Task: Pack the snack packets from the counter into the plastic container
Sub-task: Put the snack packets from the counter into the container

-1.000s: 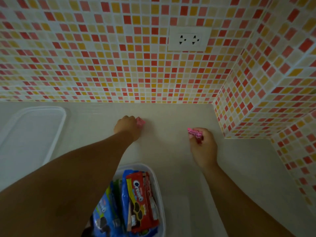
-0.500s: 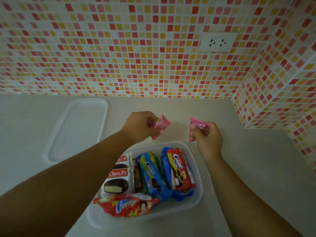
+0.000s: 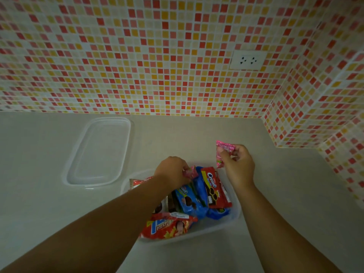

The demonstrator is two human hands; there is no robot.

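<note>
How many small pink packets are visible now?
2. One is pinched in the left hand, pink packet, low over the container; the other in the right hand. Others may be hidden.

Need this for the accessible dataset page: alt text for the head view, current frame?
Two bare hands over a clear plastic container of snack packets on a pale counter: the left hand lowers a small pink packet into it, the right hand holds another pink packet above its far edge. The clear lid lies to the left.

Your left hand (image 3: 173,171) now lowers its pink packet (image 3: 190,172) into the container (image 3: 226,225); right hand (image 3: 239,166) drifts nearer the rim.
</note>
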